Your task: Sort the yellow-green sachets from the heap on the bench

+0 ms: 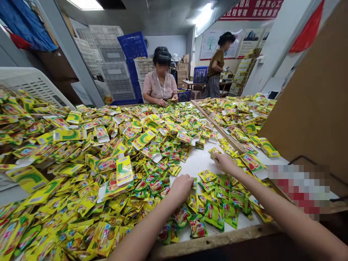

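My left hand (182,187) is closed near the middle of the white table, its fingertips turned away from view. The edge of a small green packet (194,183) shows at its fingers. Farther right and forward, my right hand (225,164) pinches a small yellow packet (214,152). Below and between the hands lie loose green sealed packets (214,214) with a red fruit print. Left of my left hand spreads a deep heap of yellow packets (89,206), and yellow flat boxes (124,169) lie on top, some with open flaps.
A wooden strip (220,130) divides the table (194,163), and a wooden rim (217,237) runs along its front. A cardboard sheet (307,98) stands at right, a white crate (32,83) at left. One person (160,79) sits opposite; another person (221,65) stands behind, near stacked crates (112,61).
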